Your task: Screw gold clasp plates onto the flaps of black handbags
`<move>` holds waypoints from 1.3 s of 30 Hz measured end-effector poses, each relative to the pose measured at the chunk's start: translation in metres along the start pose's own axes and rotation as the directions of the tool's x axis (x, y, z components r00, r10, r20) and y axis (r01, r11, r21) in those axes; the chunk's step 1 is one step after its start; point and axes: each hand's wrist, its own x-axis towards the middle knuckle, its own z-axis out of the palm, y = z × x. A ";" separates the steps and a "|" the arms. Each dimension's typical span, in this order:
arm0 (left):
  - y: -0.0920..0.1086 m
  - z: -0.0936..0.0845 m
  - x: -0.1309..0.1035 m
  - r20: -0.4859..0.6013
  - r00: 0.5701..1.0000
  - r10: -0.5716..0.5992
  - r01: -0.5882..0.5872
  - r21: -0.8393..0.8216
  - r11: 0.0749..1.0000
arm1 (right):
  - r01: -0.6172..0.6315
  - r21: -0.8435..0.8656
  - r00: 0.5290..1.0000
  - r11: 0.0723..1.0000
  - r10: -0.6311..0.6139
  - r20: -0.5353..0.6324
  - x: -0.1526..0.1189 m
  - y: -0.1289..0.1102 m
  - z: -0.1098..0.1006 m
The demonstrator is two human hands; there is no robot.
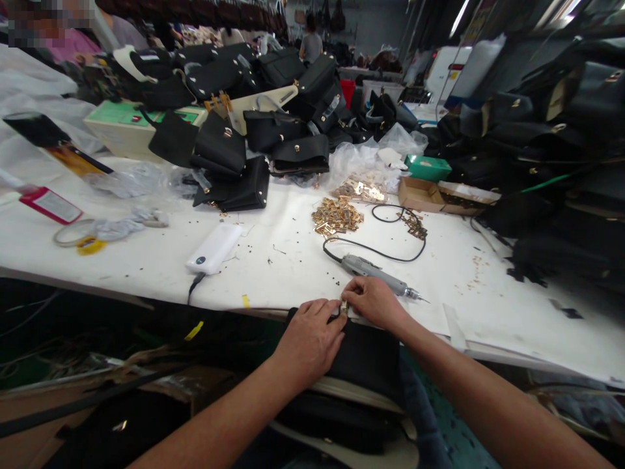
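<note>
A black handbag (371,352) lies on my lap against the table's front edge. At its upper edge sits a small gold metal clasp (344,305), between the fingertips of both hands. My left hand (312,332) presses on the bag, its fingers bent and its thumb by the clasp. My right hand (374,299) pinches at the clasp from the other side. Just beyond the right hand a grey electric screwdriver (375,272) rests on the table, its bit pointing right. Past it is a heap of gold metal clasp parts (336,217).
On the white table (273,260) lie a white power bank (213,249) with a cable, tiny loose screws, and small cardboard boxes (420,194). Black handbags (229,150) are piled at the back, with more black bags (537,130) at right. The screwdriver's black cord (385,251) loops behind it.
</note>
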 end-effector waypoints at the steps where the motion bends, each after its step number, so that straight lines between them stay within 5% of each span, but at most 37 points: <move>1: 0.000 0.000 0.000 0.002 1.000 0.000 0.000 -0.002 1.000 | -0.013 0.018 1.000 1.000 0.013 0.007 0.000 0.000 0.000; 10: 0.000 -0.001 0.002 0.006 1.000 0.001 -0.001 -0.002 1.000 | -0.015 0.057 0.992 0.998 0.008 0.123 0.002 0.000 -0.007; 17: 0.000 -0.003 0.002 0.016 1.000 0.012 -0.012 -0.006 1.000 | 0.150 0.134 0.934 0.980 -0.185 0.305 0.005 0.016 -0.018; 24: -0.001 -0.002 0.003 0.017 1.000 0.016 -0.016 -0.006 1.000 | 0.280 -0.031 0.940 0.959 -0.268 0.210 0.000 0.018 -0.016; 39: -0.005 -0.003 0.004 0.035 0.999 0.036 -0.036 0.001 0.999 | 0.457 -0.142 0.868 0.878 -0.405 0.287 0.001 0.013 -0.024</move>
